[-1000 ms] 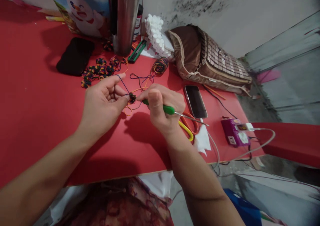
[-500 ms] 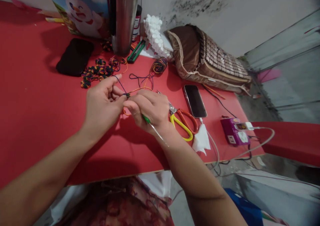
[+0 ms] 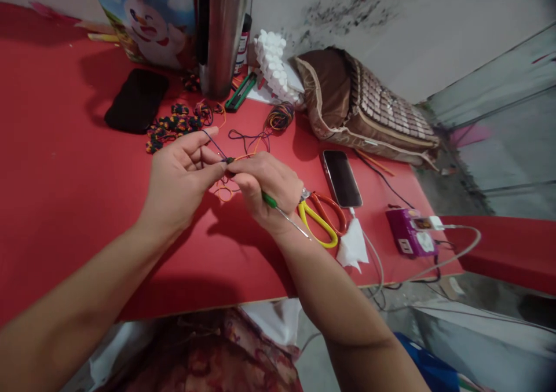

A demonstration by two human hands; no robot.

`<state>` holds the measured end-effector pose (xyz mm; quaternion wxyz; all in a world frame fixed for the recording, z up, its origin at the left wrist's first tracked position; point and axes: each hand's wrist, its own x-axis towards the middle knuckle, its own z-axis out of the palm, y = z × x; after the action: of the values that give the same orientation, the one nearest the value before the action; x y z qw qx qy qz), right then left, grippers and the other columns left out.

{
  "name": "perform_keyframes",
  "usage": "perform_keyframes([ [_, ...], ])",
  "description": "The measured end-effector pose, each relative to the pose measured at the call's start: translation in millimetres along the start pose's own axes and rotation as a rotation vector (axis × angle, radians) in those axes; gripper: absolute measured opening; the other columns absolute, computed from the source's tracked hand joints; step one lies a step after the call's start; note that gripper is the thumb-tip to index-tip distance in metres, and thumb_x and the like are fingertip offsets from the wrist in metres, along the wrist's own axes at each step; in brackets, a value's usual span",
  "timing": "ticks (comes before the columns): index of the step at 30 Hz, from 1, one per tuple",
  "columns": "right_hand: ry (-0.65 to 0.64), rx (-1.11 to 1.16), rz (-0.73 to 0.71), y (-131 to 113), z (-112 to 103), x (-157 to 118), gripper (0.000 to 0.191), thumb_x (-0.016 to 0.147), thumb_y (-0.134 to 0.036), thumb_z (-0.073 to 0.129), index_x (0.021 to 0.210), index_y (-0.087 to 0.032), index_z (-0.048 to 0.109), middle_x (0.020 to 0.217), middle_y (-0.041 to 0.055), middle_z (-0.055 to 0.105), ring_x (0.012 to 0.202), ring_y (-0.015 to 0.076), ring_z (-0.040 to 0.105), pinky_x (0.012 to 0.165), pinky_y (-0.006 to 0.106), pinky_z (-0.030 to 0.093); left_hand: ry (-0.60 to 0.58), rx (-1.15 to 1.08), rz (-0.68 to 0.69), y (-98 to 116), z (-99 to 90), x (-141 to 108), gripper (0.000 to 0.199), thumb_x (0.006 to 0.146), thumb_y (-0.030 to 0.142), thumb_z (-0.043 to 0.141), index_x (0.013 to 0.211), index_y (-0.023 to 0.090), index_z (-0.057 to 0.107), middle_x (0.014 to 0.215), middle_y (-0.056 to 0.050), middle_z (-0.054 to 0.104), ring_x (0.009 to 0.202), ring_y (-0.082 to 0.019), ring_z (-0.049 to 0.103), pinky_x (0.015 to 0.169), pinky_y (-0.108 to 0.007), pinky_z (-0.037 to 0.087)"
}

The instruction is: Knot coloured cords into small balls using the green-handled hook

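My left hand [image 3: 178,178] pinches a small dark piece of yarn work [image 3: 229,160] between thumb and fingers. A dark blue strand runs from the piece up to a raised fingertip of that hand. My right hand [image 3: 271,189] is closed around a green-handled crochet hook [image 3: 270,200], its metal shaft pointing back past the wrist. Its thumb and forefinger are at the right side of the yarn work; the exact grip is partly hidden. Thin orange yarn [image 3: 225,193] loops onto the table below the fingers. A small wound yarn bundle [image 3: 280,117] lies beyond the right hand.
Scissors [image 3: 319,221] with red and yellow handles lie right of my right hand, beside a phone [image 3: 341,178] on a cable. Crocheted pieces [image 3: 174,123], a black case [image 3: 136,99], a metal flask [image 3: 223,39], a green cutter [image 3: 241,91] and a brown cushion [image 3: 369,102] stand farther back.
Both hands have shifted slightly right in the view, along with the surroundings. My right hand has moved a little away from the left, and more of the orange loop shows below.
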<state>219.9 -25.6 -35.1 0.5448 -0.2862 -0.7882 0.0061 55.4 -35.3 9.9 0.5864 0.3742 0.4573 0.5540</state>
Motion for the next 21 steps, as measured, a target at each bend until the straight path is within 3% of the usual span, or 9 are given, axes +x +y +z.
perform_keyframes([
  [5, 0.037, 0.059, -0.041, 3.8, -0.8, 0.1, 0.033, 0.116, -0.047, 0.056, 0.111, -0.022, 0.076, 0.09, 0.0021, 0.081, 0.076, 0.0133, 0.074, 0.07, 0.028, 0.058, -0.108, -0.172, -0.214, -0.4, -11.6, 12.6, 0.045, 0.065, 0.003, 0.089, 0.107, 0.015, 0.08, 0.066, 0.005, 0.062, 0.054, -0.007, 0.049, 0.052, -0.023, 0.035],
  [9, -0.042, -0.19, -0.19, 5.8, -3.3, 2.4, 0.031, 0.115, -0.047, 0.058, 0.119, -0.022, 0.076, 0.081, 0.0011, 0.071, 0.072, 0.0148, 0.067, 0.065, 0.029, 0.053, -0.168, -0.25, -0.323, -2.1, -12.7, 12.9, 0.044, 0.063, 0.008, 0.093, 0.106, 0.013, 0.08, 0.065, 0.005, 0.059, 0.05, -0.006, 0.041, 0.048, -0.023, 0.025],
  [11, -0.021, -0.318, -0.292, 6.3, -0.5, 5.0, 0.026, 0.115, -0.042, 0.06, 0.117, -0.022, 0.076, 0.075, -0.0009, 0.066, 0.067, 0.0148, 0.061, 0.062, 0.03, 0.049, -0.109, -0.229, -0.236, -0.6, -7.8, 7.6, 0.042, 0.067, 0.009, 0.093, 0.106, 0.018, 0.081, 0.066, 0.006, 0.06, 0.053, -0.009, 0.046, 0.051, -0.025, 0.031],
  [14, 0.066, -0.417, -0.323, 5.0, 6.9, 9.1, 0.033, 0.117, -0.047, 0.054, 0.11, -0.022, 0.074, 0.072, -0.001, 0.066, 0.065, 0.0149, 0.06, 0.062, 0.031, 0.048, 0.0, -0.129, -0.001, 2.9, 0.9, -1.7, 0.042, 0.067, 0.007, 0.093, 0.104, 0.023, 0.082, 0.074, 0.006, 0.068, 0.063, -0.01, 0.055, 0.06, -0.026, 0.043],
  [18, 0.053, -0.41, -0.296, -3.1, 7.4, 11.8, 0.029, 0.115, -0.044, 0.058, 0.109, -0.019, 0.071, 0.074, 0.0006, 0.069, 0.067, 0.0158, 0.062, 0.065, 0.031, 0.049, -0.022, 0.032, 0.176, -1.1, 2.8, -3.3, 0.04, 0.078, 0.011, 0.087, 0.115, 0.026, 0.083, 0.076, 0.006, 0.069, 0.074, -0.012, 0.063, 0.072, -0.026, 0.052],
  [21, 0.017, -0.369, -0.256, -9.5, 0.6, 10.9, 0.025, 0.114, -0.04, 0.061, 0.111, -0.017, 0.071, 0.077, 0.0016, 0.072, 0.069, 0.0156, 0.065, 0.067, 0.03, 0.051, -0.053, 0.084, 0.307, -12.1, -3.2, 3.2, 0.043, 0.082, 0.011, 0.084, 0.123, 0.024, 0.083, 0.078, 0.004, 0.068, 0.072, -0.013, 0.062, 0.067, -0.026, 0.051],
])
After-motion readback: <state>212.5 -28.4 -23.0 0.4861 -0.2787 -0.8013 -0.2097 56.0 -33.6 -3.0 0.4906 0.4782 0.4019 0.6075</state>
